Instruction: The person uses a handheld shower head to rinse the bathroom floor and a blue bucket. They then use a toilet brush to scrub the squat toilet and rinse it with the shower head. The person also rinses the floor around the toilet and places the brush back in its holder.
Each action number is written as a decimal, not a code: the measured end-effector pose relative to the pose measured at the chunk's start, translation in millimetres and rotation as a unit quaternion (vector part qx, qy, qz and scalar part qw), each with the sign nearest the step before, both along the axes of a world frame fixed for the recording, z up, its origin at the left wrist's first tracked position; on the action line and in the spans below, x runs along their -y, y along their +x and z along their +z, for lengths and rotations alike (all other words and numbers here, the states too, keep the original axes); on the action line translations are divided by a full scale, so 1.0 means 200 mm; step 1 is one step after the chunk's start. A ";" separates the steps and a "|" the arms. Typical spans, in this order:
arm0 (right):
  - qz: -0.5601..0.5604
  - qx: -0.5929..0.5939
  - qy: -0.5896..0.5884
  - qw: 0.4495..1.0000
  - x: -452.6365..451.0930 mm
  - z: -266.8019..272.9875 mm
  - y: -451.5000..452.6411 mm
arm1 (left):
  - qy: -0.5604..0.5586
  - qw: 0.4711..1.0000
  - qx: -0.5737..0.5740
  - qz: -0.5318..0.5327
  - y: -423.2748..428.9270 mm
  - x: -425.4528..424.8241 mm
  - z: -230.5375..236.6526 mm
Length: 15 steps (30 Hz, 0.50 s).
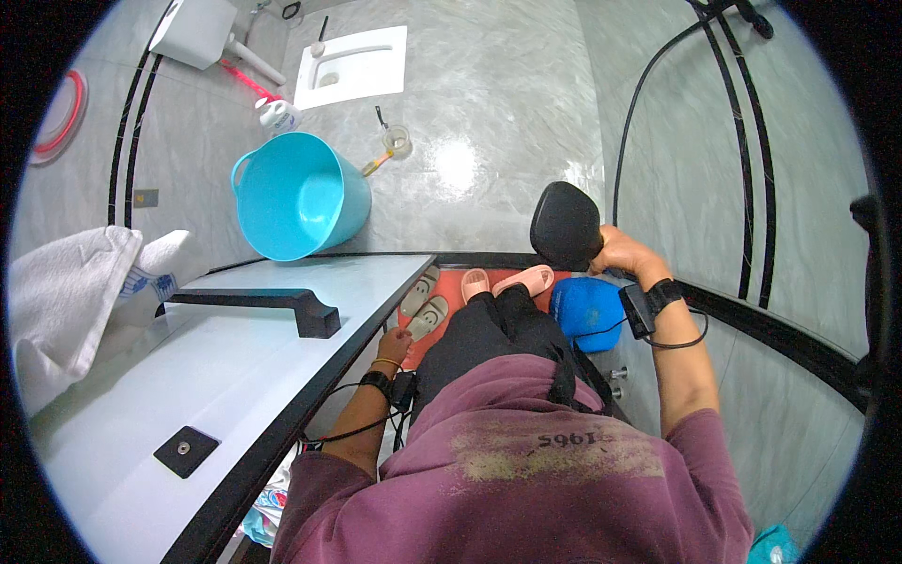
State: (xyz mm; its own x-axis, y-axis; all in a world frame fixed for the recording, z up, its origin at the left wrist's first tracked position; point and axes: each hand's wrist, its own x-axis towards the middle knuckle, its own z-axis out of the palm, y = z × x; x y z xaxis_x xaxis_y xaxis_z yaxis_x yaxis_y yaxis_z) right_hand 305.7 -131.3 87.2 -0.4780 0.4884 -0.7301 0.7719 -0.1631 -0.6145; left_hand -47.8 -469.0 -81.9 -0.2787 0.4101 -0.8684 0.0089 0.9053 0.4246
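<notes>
My right hand (626,252) is closed around the handle of a black shower head (566,224), whose broad dark oval faces up at the camera. From behind it a black hose (627,127) climbs the right wall to a fixture. My left hand (396,344) hangs low beside the edge of the white door (282,395), above gray slippers (427,317); its fingers are bent, and nothing shows in them. Ahead on the tiled floor stands a turquoise tub (303,197), which looks empty. Near it are a brush with a yellowish handle (377,163) and a small clear cup (397,141).
A black threshold (486,261) crosses in front of my pink slippers (523,280). A blue bin or bag (586,314) stands by my right leg. Beyond are a squat toilet (352,67) and a white bottle (280,116). A white towel (70,303) hangs left, near the black door handle (246,299).
</notes>
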 end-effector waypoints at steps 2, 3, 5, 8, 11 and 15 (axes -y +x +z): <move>0.008 -0.015 -0.022 1.000 0.00 0.00 -0.06 | 0.001 1.000 -0.002 0.005 0.01 -0.01 0.03; 0.011 -0.014 -0.028 0.999 -0.01 0.00 -0.09 | 0.001 1.000 0.000 0.003 0.01 -0.02 0.03; 0.021 -0.046 -0.028 0.998 -0.02 0.00 -0.14 | -0.003 1.000 0.007 0.007 0.00 -0.02 0.02; 0.056 -0.071 -0.030 0.996 -0.05 0.01 -0.20 | -0.001 1.000 0.013 0.006 -0.01 -0.02 -0.01; 0.048 -0.065 -0.041 0.996 -0.10 0.03 -0.26 | 0.000 1.000 0.011 -0.009 -0.03 0.01 -0.05; 0.012 -0.088 -0.023 0.996 -0.18 0.08 -0.30 | 0.000 1.000 0.015 0.010 -0.04 0.06 -0.09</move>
